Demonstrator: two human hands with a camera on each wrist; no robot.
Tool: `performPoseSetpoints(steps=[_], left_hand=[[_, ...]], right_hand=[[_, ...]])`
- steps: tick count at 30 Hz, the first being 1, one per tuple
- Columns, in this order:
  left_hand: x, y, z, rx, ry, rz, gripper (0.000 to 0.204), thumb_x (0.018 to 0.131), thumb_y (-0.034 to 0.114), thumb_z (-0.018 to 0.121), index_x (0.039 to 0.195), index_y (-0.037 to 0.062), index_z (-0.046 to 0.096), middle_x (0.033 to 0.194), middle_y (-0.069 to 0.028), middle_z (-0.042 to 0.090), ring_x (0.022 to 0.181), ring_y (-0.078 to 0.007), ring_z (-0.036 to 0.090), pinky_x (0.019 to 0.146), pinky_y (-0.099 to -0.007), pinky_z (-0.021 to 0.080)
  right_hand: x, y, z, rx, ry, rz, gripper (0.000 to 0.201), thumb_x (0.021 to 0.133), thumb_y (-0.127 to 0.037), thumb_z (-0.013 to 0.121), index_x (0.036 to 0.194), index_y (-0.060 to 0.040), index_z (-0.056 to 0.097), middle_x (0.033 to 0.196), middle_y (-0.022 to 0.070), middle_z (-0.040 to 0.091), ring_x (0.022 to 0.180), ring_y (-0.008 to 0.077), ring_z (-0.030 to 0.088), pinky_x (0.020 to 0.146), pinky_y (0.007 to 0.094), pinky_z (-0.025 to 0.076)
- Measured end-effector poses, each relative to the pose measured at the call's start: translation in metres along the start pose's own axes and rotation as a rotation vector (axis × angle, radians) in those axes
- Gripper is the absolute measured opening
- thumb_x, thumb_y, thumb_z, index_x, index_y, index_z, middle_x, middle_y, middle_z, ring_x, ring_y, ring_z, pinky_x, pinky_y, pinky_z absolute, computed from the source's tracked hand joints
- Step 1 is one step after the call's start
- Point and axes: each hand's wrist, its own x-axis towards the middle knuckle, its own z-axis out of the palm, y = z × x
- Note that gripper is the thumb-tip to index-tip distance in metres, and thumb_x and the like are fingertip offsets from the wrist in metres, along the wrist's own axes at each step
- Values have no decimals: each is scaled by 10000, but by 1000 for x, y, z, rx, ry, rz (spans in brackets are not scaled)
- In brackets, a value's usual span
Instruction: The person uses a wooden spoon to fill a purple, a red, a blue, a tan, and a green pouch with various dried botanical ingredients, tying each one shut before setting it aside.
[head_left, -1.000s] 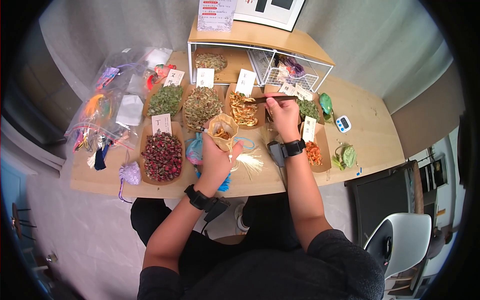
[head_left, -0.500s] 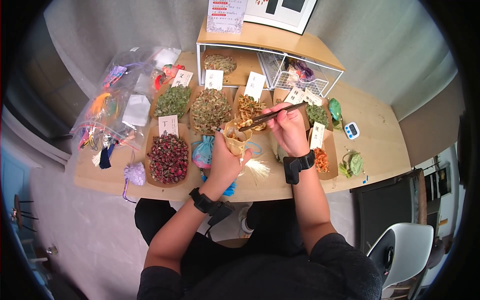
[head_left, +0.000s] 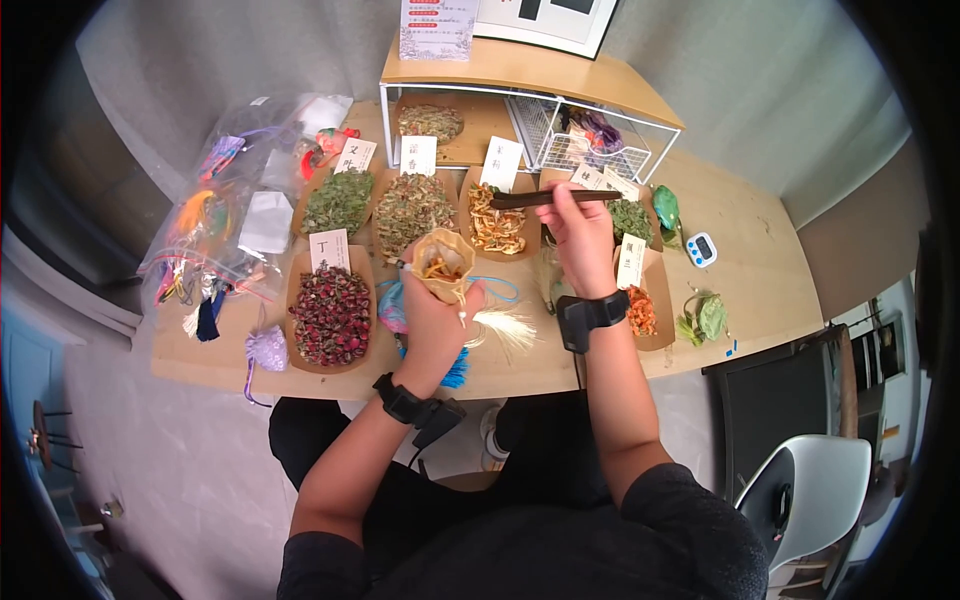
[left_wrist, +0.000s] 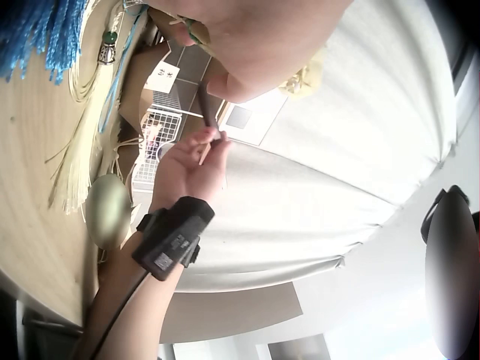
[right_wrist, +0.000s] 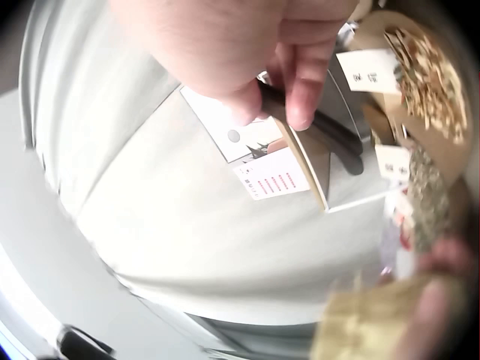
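Observation:
My left hand grips a small yellow drawstring pouch, its mouth open upward with dried yellow-orange pieces inside. In my right hand, dark tongs are pinched between thumb and fingers. Their tips point left, over the dried yellow flowers in a brown paper tray. Both prongs of the tongs show close together in the right wrist view, where the pouch appears blurred at the bottom. Under my left hand lie a blue-and-pink pouch and a cream tassel.
Around the hands stand paper trays of rose buds, green leaves, mixed dried herbs and orange pieces, several with label cards. Plastic bags lie left. A shelf stands behind; a timer sits right.
Half a second ago the tongs were at the pouch's mouth with dried flower pieces at their tips. Since then my right hand has moved up and away, back over the yellow flower tray.

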Motion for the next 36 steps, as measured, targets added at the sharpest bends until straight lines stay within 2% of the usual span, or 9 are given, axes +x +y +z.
performPoseSetpoints(steps=[2, 8, 11, 14, 17, 26, 29, 35, 36], left_hand=[[0, 1, 0, 8, 39, 22, 679, 797, 16, 796, 1336, 7, 383, 1226, -91, 541, 1099, -169, 572, 949, -307, 482], [-1, 7, 1, -53, 72, -15, 624, 816, 29, 796, 1297, 11, 399, 1182, -81, 564, 1044, -156, 593, 922, -296, 491], [-1, 5, 1, -76, 65, -19, 625, 820, 34, 794, 1300, 7, 395, 1185, -82, 563, 1042, -154, 592, 921, -298, 491], [-1, 2, -1, -18, 58, 8, 625, 826, 39, 792, 1305, 3, 392, 1185, -83, 562, 1051, -154, 586, 921, -299, 490], [-1, 6, -1, -47, 28, -33, 696, 812, -15, 748, 1380, 4, 347, 1246, -116, 521, 1128, -182, 559, 971, -320, 476], [-1, 3, -2, -14, 24, -18, 674, 819, -1, 750, 1368, 1, 360, 1243, -114, 521, 1120, -178, 560, 965, -320, 474], [-1, 2, 0, -33, 54, 13, 650, 821, 43, 802, 1319, 3, 387, 1172, -77, 560, 1041, -150, 582, 911, -291, 491], [-1, 7, -1, -30, 17, -45, 666, 817, 0, 753, 1358, 2, 365, 1230, -111, 529, 1116, -178, 562, 968, -318, 470], [-1, 6, -1, -29, 17, -30, 665, 817, 0, 753, 1358, 2, 366, 1230, -111, 530, 1114, -178, 563, 966, -318, 471]], right_hand=[[1, 7, -1, -240, 32, 33, 236, 987, -149, 669, 1149, 22, 683, 942, 71, 726, 792, 124, 688, 738, 244, 550], [-1, 14, 0, -501, -37, 46, 175, 948, -43, 653, 1112, -18, 709, 954, 41, 724, 872, 106, 667, 785, 245, 523], [0, 19, 2, -478, -113, -102, 168, 940, -10, 637, 1088, -28, 713, 978, 14, 711, 874, 73, 634, 762, 233, 507], [-7, 15, 11, -466, -181, -54, 194, 922, 35, 604, 1078, -14, 709, 1074, 45, 718, 969, 115, 654, 834, 268, 522], [-7, 19, 9, -595, -216, -178, 236, 901, 78, 561, 1079, 6, 699, 1117, 88, 725, 1023, 157, 675, 898, 290, 528], [-8, 16, 10, -490, -263, -18, 254, 890, 114, 536, 1064, 12, 690, 1203, 117, 699, 1132, 191, 642, 1001, 301, 489], [-8, 16, 9, -510, -287, 3, 240, 895, 104, 546, 1052, 3, 697, 1205, 109, 703, 1129, 196, 645, 996, 301, 486], [-13, 9, 15, -638, -341, 21, 158, 927, 0, 606, 1042, -4, 714, 1221, 95, 699, 1133, 209, 647, 988, 302, 484], [-12, 12, 14, -701, -326, -92, 152, 935, -36, 615, 1044, -1, 715, 1186, 113, 703, 1094, 224, 657, 962, 317, 495]])
